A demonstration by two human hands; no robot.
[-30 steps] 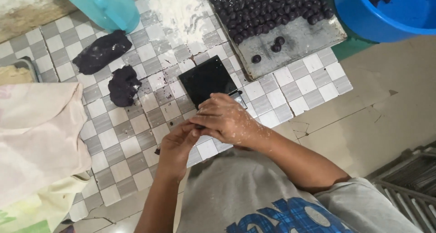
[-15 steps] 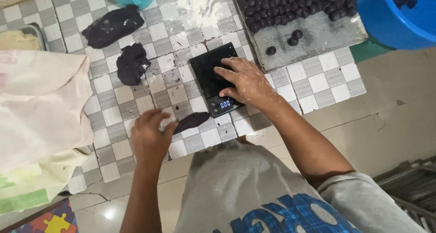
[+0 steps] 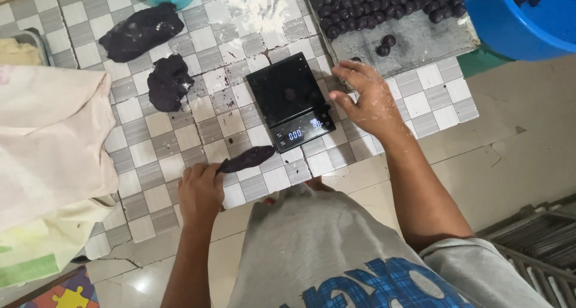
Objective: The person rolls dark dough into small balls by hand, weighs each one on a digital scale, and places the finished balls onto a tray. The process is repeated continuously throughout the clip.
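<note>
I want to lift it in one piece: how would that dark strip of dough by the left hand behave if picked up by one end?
The dough strip would likely sag, since its thin end tapers. It probably sticks too, judging by smears on the tiled table.

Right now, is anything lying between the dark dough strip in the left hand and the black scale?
Nothing visible does. The left hand holds one end of the dark dough strip; only bare checkered tile separates its other end from the black scale.

Probably home kitchen: scale (image 3: 292, 98), dough balls (image 3: 384, 2).
</note>
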